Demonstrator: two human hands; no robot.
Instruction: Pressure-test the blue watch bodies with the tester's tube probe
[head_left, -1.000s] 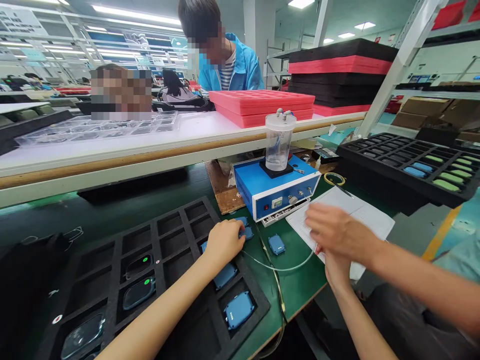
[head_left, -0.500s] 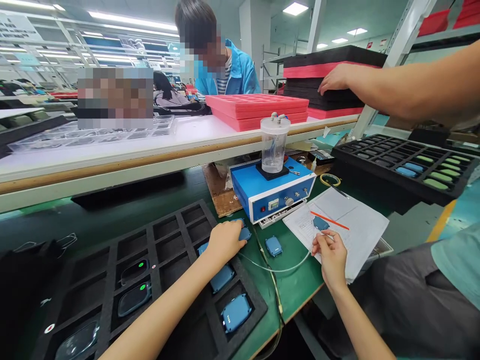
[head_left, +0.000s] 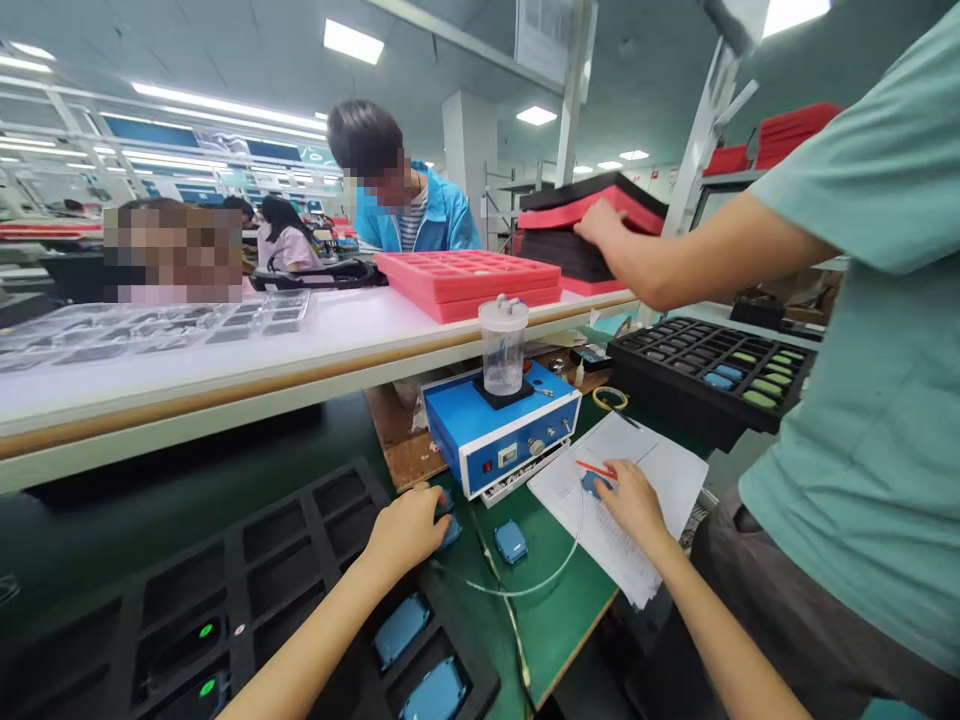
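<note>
My left hand [head_left: 405, 530] is at the right edge of the black foam tray [head_left: 240, 560], its fingers curled round a blue watch case [head_left: 450, 531]; a second blue piece [head_left: 445, 500] shows just behind. My right hand [head_left: 634, 505] lies over the white papers [head_left: 637, 550], fingers closed about the covered right part of a thin orange stick [head_left: 594, 467]. Beside those fingertips is another blue watch case [head_left: 591, 484]. A clear thin tube [head_left: 555, 578] curves up to the stick's left end. One more watch case [head_left: 511, 541] rests on the green table between my hands.
A blue box [head_left: 502, 420] with knobs carries a clear cup [head_left: 502, 350]. Red foam trays [head_left: 469, 280] are on the white shelf. At right, a co-worker's hand [head_left: 604, 225] grips a foam tray stack [head_left: 570, 255]. A filled black tray [head_left: 712, 365] stands below.
My right hand has moved from beside the watch case onto the orange stick. The co-worker has lifted the upper foam trays at one edge. The whole view has shifted.
</note>
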